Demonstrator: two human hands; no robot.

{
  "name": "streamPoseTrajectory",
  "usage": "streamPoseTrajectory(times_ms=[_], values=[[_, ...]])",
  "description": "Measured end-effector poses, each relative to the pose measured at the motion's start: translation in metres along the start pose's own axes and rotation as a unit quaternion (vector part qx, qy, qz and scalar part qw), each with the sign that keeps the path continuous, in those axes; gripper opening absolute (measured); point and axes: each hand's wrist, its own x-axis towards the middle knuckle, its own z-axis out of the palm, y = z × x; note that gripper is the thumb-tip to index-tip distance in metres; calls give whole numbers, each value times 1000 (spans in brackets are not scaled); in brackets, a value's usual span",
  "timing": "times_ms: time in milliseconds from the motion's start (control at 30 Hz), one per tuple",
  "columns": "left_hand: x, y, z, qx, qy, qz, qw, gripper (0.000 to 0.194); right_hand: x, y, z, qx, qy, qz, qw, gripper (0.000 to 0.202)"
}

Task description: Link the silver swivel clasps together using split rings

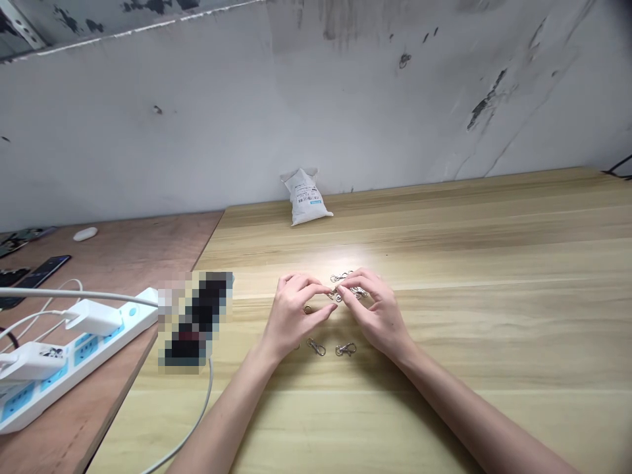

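Observation:
My right hand [378,316] has thumb and forefinger pinched on a small metal swivel clasp [334,293], mostly hidden by the fingertips. My left hand [299,306] is close beside it on the left, thumb and forefinger apart, with the forefinger tip at or just touching the clasp; contact is hard to make out. Behind the right fingers lies a small cluster of silver clasps [340,278], partly covered. Nearer to me, one clasp [316,347] and another clasp [345,349] lie separately on the wooden table [494,296]. Bits of metal also peek out around my left hand.
A white plastic packet [307,197] rests at the back against the wall. To the left are a pixelated dark object [200,319] with a cable [210,388], and a white power strip [79,355] with chargers. A phone [47,271] and white oval case [85,234] lie beyond.

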Motion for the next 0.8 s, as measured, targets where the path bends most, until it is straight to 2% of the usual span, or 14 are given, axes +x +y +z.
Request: streamPoseTrajectory(times_ms=[533,667,800], values=[[1,-5,-7,2,-18,6,1000,6,3,0,-2,19,-40,-12,999,12],[2,-10,-13,9,-21,6,1000,8,7,6,-6,-28,-88,-75,993,13],[4,-13,-20,4,-12,-6,1000,6,10,14,-12,-143,-112,-154,971,17]])
